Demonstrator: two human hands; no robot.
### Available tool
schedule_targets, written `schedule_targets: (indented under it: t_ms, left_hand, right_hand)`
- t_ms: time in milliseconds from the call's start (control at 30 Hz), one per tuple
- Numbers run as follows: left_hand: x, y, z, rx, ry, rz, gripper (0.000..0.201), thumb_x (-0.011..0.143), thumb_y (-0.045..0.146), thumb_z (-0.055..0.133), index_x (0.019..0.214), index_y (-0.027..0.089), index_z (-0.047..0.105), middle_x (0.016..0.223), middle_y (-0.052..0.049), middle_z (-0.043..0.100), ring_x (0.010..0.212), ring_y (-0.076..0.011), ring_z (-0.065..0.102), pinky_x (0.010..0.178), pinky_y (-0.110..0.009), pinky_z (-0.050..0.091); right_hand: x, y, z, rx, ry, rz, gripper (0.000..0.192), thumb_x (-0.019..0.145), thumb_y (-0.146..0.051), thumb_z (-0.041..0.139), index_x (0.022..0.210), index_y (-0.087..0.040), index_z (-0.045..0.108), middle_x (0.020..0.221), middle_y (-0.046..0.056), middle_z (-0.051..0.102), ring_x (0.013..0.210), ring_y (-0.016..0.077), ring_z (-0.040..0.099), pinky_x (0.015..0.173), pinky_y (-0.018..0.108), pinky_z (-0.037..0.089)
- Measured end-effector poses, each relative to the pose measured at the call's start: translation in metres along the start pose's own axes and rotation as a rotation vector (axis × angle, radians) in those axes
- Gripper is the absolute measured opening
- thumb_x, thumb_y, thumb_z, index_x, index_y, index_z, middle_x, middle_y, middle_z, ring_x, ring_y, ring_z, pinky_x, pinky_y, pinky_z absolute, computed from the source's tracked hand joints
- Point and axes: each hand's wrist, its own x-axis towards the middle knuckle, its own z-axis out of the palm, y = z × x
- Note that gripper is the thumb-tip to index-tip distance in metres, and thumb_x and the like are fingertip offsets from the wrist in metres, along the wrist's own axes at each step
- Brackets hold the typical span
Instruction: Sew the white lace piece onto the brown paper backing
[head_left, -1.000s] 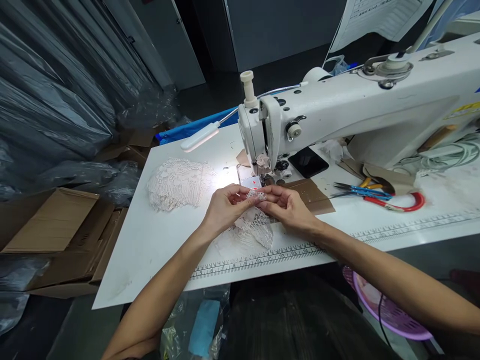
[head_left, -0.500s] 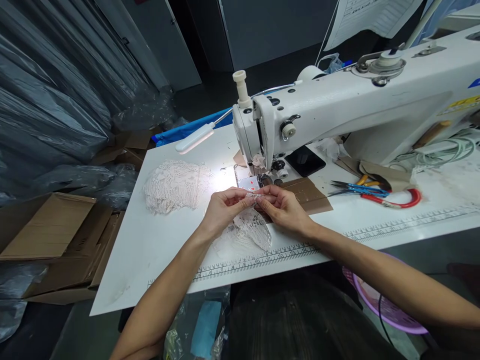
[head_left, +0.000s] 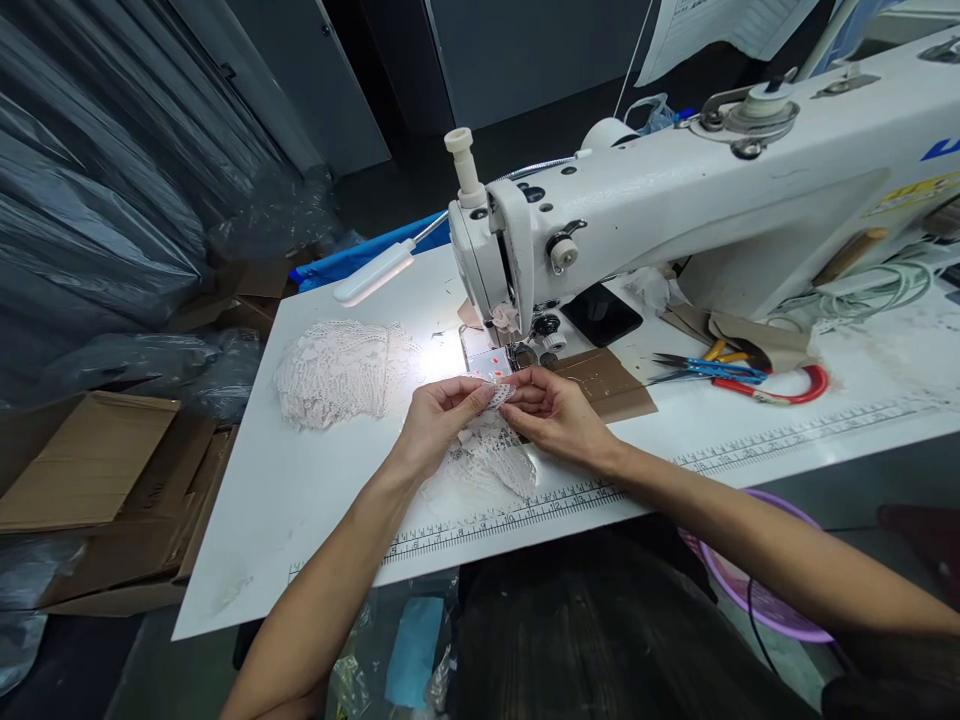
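Both hands have edged closer to the presser foot of the sewing machine [head_left: 675,200] over the past second, carrying the lace piece [head_left: 491,455] with them. At the white worktop [head_left: 300,500], the left hand [head_left: 435,420] and right hand [head_left: 559,415] meet fingertip to fingertip just in front of the machine's needle area, each pinching the upper edge of the lace between thumb and forefinger. That pinched edge runs side to side between the hands, level with the needle plate, while the rest of the piece trails back from the machine toward the person, draped over the printed ruler on the worktop's front edge. The right hand sits marginally nearer the needle; the left holds the outer end. Left of the machine head, a heap of finished lace [head_left: 337,370] lies under the glow of the gooseneck lamp [head_left: 375,272]. To the machine's right rest blue-handled snips [head_left: 705,368] and red-handled scissors [head_left: 787,390], well apart from the hands.
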Motion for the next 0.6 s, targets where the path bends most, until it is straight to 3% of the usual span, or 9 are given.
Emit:
schedule_targets:
  t_ms: [233,433,600]
  left_hand:
    - [-0.0018,0.0009,0.0004,0.021,-0.021,0.006,0.023,0.073,0.035,0.079,0.080,0.013,0.073,0.076,-0.004,0.069,0.067,-0.0115,0.060,0.065,-0.023,0.049]
    - [-0.0032,0.0014,0.0003,0.020,-0.033,-0.008,0.023,0.074,0.034,0.078,0.083,0.013,0.073,0.080,-0.005,0.070,0.073,-0.0123,0.062,0.068,-0.023,0.050]
    - [-0.0033,0.0003,-0.0002,0.031,-0.033,-0.017,0.022,0.074,0.033,0.078,0.083,0.014,0.072,0.081,-0.005,0.070,0.072,-0.0123,0.062,0.068,-0.024,0.050]
  right_hand:
    - [0.0026,0.0042,-0.0030,-0.068,0.001,0.006,0.024,0.087,-0.038,0.062,0.098,-0.017,0.059,0.071,0.001,0.067,0.062,0.0125,0.063,0.056,0.025,0.049]
    - [0.0020,0.0007,-0.0007,-0.001,0.028,0.060,0.031,0.084,-0.046,0.065,0.094,-0.018,0.060,0.072,0.003,0.069,0.074,0.0179,0.069,0.062,0.030,0.055]
    - [0.0022,0.0012,-0.0003,0.062,0.022,0.093,0.030,0.084,-0.047,0.065,0.092,-0.019,0.059,0.073,0.003,0.069,0.074,0.0167,0.069,0.066,0.031,0.057]
